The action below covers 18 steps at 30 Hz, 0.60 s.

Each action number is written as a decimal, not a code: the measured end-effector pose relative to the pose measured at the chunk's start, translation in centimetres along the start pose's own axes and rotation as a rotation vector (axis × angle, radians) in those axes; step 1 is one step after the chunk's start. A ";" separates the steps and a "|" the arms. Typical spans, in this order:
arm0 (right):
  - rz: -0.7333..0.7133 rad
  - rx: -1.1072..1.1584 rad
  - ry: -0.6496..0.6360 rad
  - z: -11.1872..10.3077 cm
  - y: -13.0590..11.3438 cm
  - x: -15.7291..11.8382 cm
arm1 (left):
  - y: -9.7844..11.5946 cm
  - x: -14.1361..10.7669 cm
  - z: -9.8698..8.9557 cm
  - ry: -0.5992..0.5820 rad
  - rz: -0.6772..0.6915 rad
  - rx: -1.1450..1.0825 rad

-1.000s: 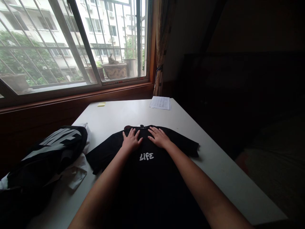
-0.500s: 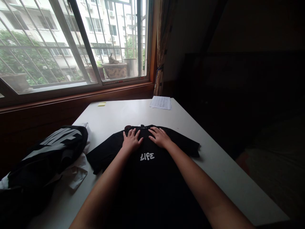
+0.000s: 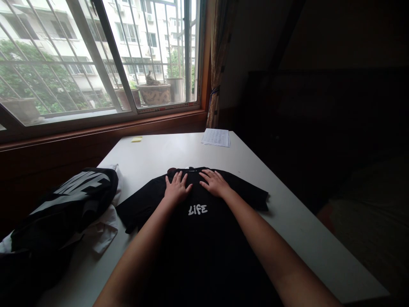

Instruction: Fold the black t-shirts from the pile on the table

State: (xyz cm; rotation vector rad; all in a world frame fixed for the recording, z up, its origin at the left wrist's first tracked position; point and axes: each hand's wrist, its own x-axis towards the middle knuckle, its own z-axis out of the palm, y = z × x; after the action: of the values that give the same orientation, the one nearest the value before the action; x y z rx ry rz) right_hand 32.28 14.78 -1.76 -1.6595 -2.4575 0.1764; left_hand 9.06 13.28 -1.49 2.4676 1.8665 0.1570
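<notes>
"How many hands are on the black T-shirt (image 3: 204, 251)?"

"Two. The left hand (image 3: 177, 186) and right hand (image 3: 216, 184) rest near the collar (image 3: 193, 171), fingers spread, gripping nothing."

"The shirt itself?"

"Just one, short-sleeved, laid flat on a white table (image 3: 297, 230), both sleeves (image 3: 137, 208) out, one white printed word (image 3: 198, 209) upside down."

"And beside it?"

"One rumpled heap of black-and-white clothing (image 3: 73, 204), to the left."

"Farther off?"

"One yellow sticky note (image 3: 136, 139), plus papers (image 3: 216, 137); I can't count the sheets."

"Containers?"

"Four flowerpots (image 3: 155, 94) beyond the window (image 3: 112, 55); the brown patterned one holds a gnarled stump (image 3: 151, 79)."
</notes>
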 end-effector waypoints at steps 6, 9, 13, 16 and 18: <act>0.004 0.008 0.021 0.1 0.1 -0.1 | -0.1 0.0 0.2 0.009 0.007 0.003; 0.029 0.005 0.021 0.0 -0.4 0.1 | -0.1 0.1 0.0 0.004 0.002 -0.007; 0.118 0.011 0.037 -0.1 -1.9 1.0 | 0.2 0.5 -0.6 -0.020 -0.015 -0.045; 0.200 0.013 0.026 0.0 -3.3 1.9 | 0.6 1.0 -1.2 0.004 -0.047 -0.068; 0.237 0.010 0.020 0.0 -4.0 2.3 | 0.8 1.3 -1.4 0.036 -0.072 -0.074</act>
State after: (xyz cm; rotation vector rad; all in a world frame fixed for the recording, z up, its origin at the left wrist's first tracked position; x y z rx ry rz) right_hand 27.81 15.44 -0.85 -1.9348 -2.2360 0.1999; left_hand 10.04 14.31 0.08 2.3621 1.9231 0.2643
